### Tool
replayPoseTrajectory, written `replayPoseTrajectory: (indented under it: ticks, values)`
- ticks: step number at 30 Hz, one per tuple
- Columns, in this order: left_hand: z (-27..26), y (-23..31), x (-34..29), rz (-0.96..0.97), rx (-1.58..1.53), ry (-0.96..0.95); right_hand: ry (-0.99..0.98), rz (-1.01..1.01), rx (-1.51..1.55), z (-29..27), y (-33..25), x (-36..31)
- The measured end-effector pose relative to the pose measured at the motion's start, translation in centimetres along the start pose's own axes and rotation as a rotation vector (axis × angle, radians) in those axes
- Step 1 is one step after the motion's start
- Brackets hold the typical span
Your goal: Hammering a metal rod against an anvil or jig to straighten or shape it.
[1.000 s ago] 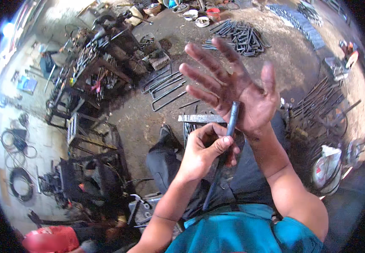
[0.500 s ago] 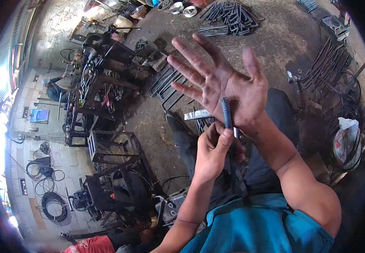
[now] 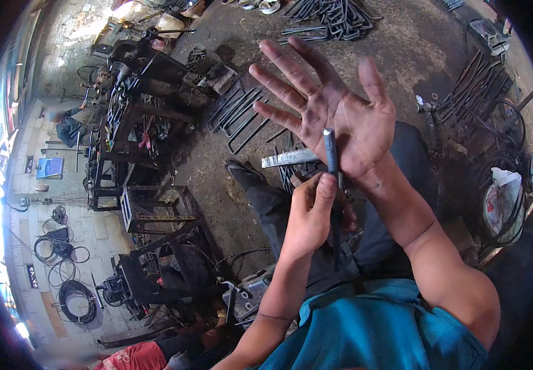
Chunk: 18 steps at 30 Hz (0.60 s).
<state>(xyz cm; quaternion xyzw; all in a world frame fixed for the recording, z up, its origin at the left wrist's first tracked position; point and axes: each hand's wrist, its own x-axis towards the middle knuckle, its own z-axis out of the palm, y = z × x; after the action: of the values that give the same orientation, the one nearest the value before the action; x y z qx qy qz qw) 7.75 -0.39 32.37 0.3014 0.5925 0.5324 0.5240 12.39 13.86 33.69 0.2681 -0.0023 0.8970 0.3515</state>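
1. Shows a cluttered workbench [image 3: 155, 112], then bent rods [image 3: 228, 114] on the floor [image 3: 411, 71].
2. Pinches the metal rod [image 3: 330, 148] in the left hand [image 3: 308, 219], probably to steady it; covers part of its length.
3. Spreads the right hand [image 3: 349, 120] behind the rod's upper end, gripping nothing; cannot tell whether touching.
4. Shows long rods [image 3: 463, 105] heaped near a white sack [image 3: 502, 200].
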Motion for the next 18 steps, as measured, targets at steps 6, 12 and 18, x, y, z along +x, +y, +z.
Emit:
replayPoseTrajectory:
  ticks: [6, 12, 18]
  values:
    - [0.7, -0.4, 0.8, 0.014, -0.158, 0.014, 0.004, -0.031, -0.042, -0.4, -0.2, 0.2]
    - [-2.8, 2.3, 1.9, 0.270, -0.543, 0.145, 0.031, -0.019, -0.040, -0.9, -1.2, -0.3]
    - [-9.5, 7.9, 1.7, 0.726, -1.319, 0.073, 0.049, -0.039, -0.103, -1.8, -1.8, -0.2]
